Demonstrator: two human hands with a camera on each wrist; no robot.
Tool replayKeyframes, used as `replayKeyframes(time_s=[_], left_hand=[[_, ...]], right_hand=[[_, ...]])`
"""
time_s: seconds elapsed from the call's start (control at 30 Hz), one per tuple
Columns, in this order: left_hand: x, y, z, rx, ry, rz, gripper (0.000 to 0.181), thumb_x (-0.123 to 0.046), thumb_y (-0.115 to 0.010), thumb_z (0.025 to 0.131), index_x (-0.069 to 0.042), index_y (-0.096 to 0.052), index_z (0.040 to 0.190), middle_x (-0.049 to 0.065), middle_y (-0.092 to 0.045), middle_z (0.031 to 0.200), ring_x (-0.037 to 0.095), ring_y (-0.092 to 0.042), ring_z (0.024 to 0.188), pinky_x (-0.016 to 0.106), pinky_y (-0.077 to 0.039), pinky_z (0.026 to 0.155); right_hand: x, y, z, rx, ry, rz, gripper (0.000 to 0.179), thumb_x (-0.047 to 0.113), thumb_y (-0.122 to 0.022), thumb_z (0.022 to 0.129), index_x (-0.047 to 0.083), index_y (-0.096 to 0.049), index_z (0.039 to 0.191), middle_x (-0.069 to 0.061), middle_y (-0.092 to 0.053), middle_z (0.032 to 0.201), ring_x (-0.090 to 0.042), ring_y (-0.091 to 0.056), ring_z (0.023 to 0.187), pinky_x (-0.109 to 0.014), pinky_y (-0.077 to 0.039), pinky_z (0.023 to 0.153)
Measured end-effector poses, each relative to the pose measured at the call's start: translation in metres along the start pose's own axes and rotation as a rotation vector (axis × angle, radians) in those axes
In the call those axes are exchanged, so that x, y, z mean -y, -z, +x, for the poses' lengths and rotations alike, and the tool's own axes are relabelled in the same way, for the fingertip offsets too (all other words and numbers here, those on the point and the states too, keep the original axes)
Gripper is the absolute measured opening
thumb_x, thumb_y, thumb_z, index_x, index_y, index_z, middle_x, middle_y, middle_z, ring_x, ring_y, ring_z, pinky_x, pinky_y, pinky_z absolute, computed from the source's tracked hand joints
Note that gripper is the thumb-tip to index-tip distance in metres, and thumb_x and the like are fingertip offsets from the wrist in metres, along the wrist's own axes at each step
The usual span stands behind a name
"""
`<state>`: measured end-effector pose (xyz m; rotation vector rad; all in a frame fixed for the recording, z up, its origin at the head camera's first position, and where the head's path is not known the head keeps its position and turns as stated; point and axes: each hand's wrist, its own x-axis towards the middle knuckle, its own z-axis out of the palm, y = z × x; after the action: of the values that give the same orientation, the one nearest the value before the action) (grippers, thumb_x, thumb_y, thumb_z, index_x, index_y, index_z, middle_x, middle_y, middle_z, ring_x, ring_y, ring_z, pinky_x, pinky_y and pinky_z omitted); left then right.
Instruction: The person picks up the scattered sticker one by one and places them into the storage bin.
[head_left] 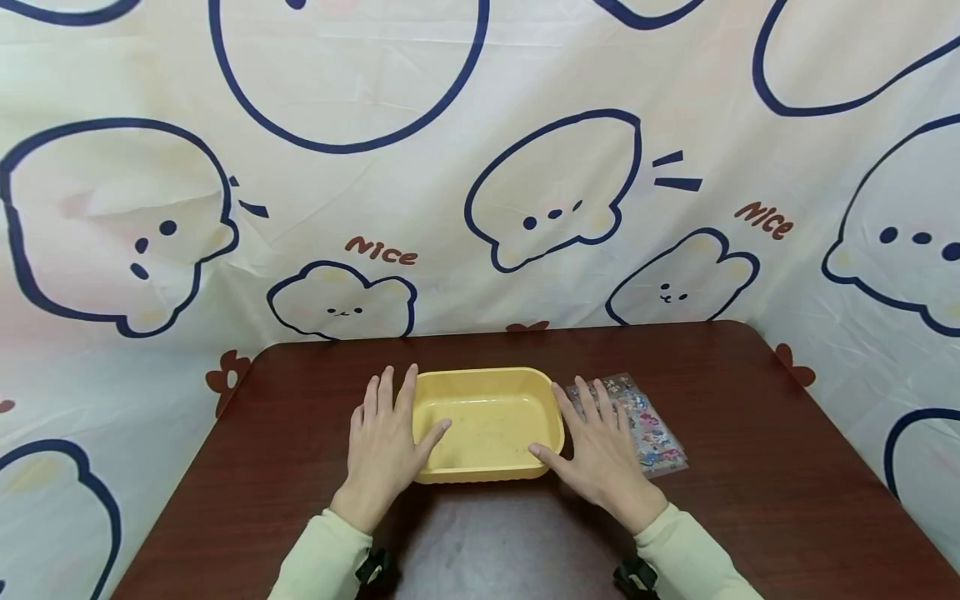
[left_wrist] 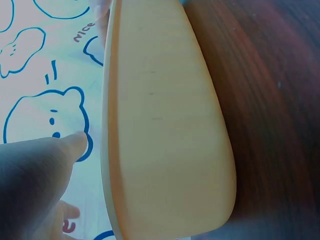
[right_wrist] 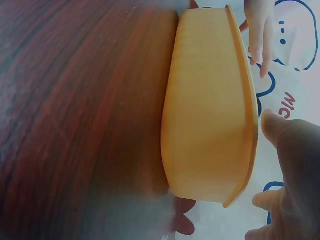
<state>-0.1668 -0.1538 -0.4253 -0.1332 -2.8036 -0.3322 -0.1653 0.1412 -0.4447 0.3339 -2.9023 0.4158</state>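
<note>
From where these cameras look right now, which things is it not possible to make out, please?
- Head view: part of the shiny sheets, covered by the right hand.
- Head view: the little pictures on those sheets, too small to identify.
- Both wrist views: the inside of the yellow tray, hidden by its side wall.
- Left wrist view: the tray's upper end, cut off by the top edge.
- Head view: the rest of the sleeves, cut off by the bottom edge.

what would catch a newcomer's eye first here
Probably the bright yellow tray on the dark brown table, with the left hand and right hand spread at its two sides. Next, the pale backdrop with bold blue cartoon outlines behind the table, then the colourful plastic packets partly hidden by the right hand.
</note>
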Motion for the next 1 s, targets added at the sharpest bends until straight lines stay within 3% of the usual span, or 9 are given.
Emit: replayKeyframes(time_s=[0.43,0.7,1.0], left_hand=[[0.009,-0.002,0.010,-0.014,0.024,-0.026,0.074,-0.048,-0.066,0.094,0.003,-0.049,0.144,0.024,-0.054,0.141,0.041,-0.051,0.130,0.059,-0.049,0.095],[0.017,0.000,0.017,0.041,0.058,-0.072,0.070,-0.042,-0.067,0.095,0.005,-0.050,0.143,0.027,-0.060,0.138,0.044,-0.060,0.123,0.058,-0.051,0.096],[0.023,0.000,0.020,0.098,0.111,-0.105,0.065,-0.041,-0.064,0.097,0.005,-0.052,0.141,0.025,-0.070,0.120,0.039,-0.070,0.100,0.053,-0.056,0.081]], right_hand=[[-0.007,0.003,0.002,-0.022,-0.009,0.020,0.083,0.065,-0.060,0.091,0.017,-0.039,0.156,-0.023,-0.040,0.156,-0.046,-0.033,0.146,-0.070,-0.029,0.112],[-0.012,0.006,0.002,-0.034,-0.006,0.021,0.078,0.064,-0.058,0.093,0.014,-0.045,0.152,-0.022,-0.043,0.152,-0.045,-0.037,0.142,-0.070,-0.033,0.110],[-0.019,0.010,0.004,-0.029,-0.003,0.001,0.074,0.061,-0.061,0.092,0.014,-0.050,0.148,-0.023,-0.049,0.147,-0.045,-0.040,0.140,-0.068,-0.036,0.108]])
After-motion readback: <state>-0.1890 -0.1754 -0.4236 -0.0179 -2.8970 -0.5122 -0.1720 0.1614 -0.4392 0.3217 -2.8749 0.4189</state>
